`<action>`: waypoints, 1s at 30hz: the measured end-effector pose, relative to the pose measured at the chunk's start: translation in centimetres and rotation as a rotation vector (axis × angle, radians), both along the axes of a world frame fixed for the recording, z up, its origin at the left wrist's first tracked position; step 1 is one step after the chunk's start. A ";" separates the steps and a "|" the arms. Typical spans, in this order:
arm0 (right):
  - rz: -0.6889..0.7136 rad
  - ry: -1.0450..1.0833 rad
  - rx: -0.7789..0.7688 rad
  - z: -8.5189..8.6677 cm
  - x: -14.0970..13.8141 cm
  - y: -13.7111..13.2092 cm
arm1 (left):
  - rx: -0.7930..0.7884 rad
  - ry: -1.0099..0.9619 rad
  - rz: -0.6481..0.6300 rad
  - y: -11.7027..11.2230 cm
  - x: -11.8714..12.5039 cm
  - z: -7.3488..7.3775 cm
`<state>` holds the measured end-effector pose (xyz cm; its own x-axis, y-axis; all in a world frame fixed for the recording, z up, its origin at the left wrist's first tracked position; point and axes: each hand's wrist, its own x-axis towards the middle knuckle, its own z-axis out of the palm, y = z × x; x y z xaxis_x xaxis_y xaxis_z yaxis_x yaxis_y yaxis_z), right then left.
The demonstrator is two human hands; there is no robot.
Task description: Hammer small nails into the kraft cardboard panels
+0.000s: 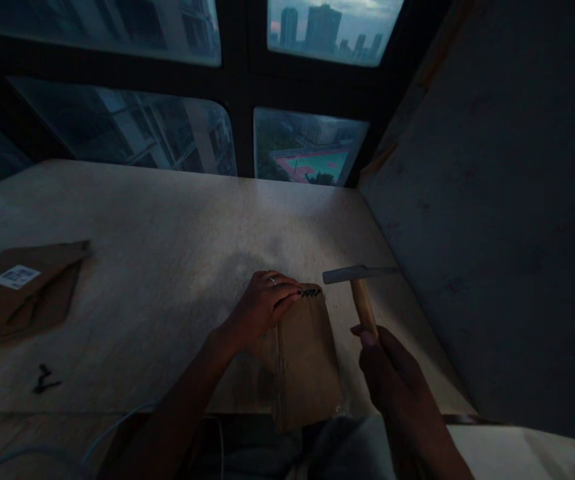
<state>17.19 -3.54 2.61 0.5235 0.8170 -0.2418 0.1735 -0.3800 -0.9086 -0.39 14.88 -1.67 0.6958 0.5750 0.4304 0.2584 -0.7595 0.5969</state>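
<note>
My right hand [392,373] is wrapped round the wooden handle of a hammer [364,303]. The grey metal head is raised above the table, to the right of a folded brown cardboard piece [310,360]. At the cardboard's far end, several small black fasteners [311,293] sit in a slanted row; whether they are nails or screws is too dark to tell. My left hand [267,300], with a ring on one finger, lies over the cardboard's far left corner. Its thumb and fingers are pinched together at the leftmost fastener of the row. The hammer head and cardboard are apart.
Flat brown cardboard pieces [42,293] with a white label lie on the pale table [167,227] at left. Nearer, a few loose black fasteners [44,379] form a small pile. A thin cable [112,427] crosses the front edge. A wall [492,233] borders the right; windows stand behind.
</note>
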 end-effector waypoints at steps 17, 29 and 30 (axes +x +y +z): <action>0.572 -0.642 -0.080 4.5 1.2 2.2 | 0.065 0.017 0.034 -0.1 -0.1 -0.6; 0.529 -0.550 -0.058 5.0 1.2 2.2 | 0.069 -0.053 0.005 0.0 0.0 -0.7; 0.536 -0.562 -0.084 4.8 1.2 2.2 | 0.070 -0.048 0.001 0.0 0.0 -0.6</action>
